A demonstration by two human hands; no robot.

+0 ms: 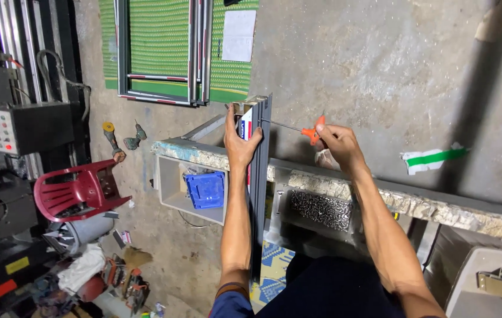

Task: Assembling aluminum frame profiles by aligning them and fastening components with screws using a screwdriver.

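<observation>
The left hand (pixel 240 141) is wrapped tight around the top of a long grey bar (pixel 258 188) that stands up against the bench (pixel 380 197). The right hand (pixel 336 141), just beside the bar, grips an orange screwdriver (pixel 311 133) with its tip on the bar. The bar looks stiff, hard and fairly light; hold it near the top.

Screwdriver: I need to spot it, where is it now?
In the head view, the orange-handled screwdriver is in the right hand, right of centre, its tip against the dark frame that the left hand grips.
</observation>
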